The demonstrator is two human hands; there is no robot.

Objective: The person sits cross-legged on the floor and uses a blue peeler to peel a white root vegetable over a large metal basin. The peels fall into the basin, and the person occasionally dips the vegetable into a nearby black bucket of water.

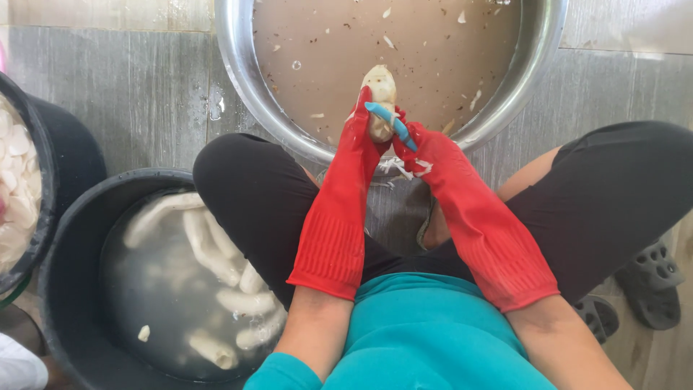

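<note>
Nearest the camera is a teal shirt, with bare forearms running up into two long red rubber gloves. The left hand is closed around a pale peeled root, holding it upright over the near rim of a big steel basin. The right hand is closed on a blue-handled peeler, which lies across the root and touches it. White peel shavings cling to the right glove near the wrist.

The basin, far and centre, holds murky brown water with floating peel bits. At near left stands one black bucket of clear water with roughly eight peeled white roots sunk in it. Farther left, a second black tub holds white slices. At right, beside the black-clad knee, lie two dark perforated sandals. No labels or signs show.
</note>
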